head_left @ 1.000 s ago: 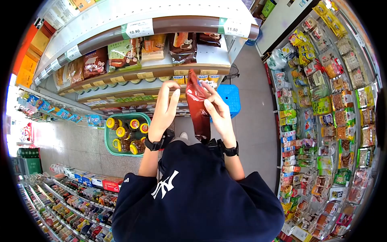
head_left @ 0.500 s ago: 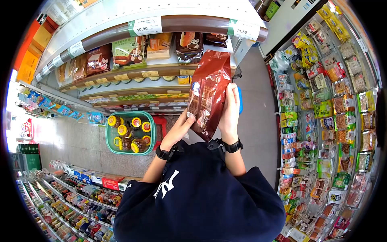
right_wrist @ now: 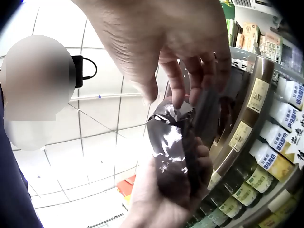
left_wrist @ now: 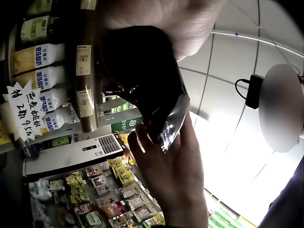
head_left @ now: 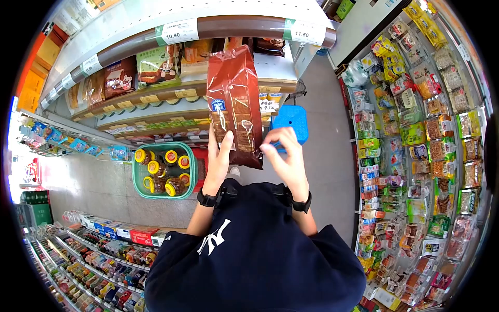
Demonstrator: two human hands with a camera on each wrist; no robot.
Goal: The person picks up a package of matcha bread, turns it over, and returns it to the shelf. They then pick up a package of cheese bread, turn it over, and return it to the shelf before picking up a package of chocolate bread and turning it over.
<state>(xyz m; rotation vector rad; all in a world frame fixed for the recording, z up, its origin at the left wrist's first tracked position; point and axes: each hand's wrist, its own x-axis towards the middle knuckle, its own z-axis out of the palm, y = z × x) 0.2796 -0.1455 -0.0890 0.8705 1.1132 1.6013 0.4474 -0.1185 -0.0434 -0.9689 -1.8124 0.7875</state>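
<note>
A tall brown glossy package (head_left: 234, 99) stands upright in front of the shelf, its back with printed text facing the head camera. The left hand (head_left: 218, 161) grips its left side, thumb on the front. In the right wrist view, that hand (right_wrist: 161, 199) wraps round the dark package (right_wrist: 171, 147). Beside the package's lower right edge is the right hand (head_left: 288, 161), fingers bent loosely and holding nothing. The right wrist view has the right hand's fingers (right_wrist: 190, 76) spread near the package's end; whether they touch it cannot be told.
Packaged bread (head_left: 158, 67) lines the shelf (head_left: 179, 93) ahead. On the floor at left is a green basket (head_left: 136, 179) with several yellow-lidded jars (head_left: 156, 168). A blue stool (head_left: 293, 122) stands beyond the right hand. Hanging snack packs (head_left: 442, 135) fill the right side.
The package was edge-on, then turned its broad face to the head camera and moved left. The right hand, which held its right side half a second ago, has let go.
</note>
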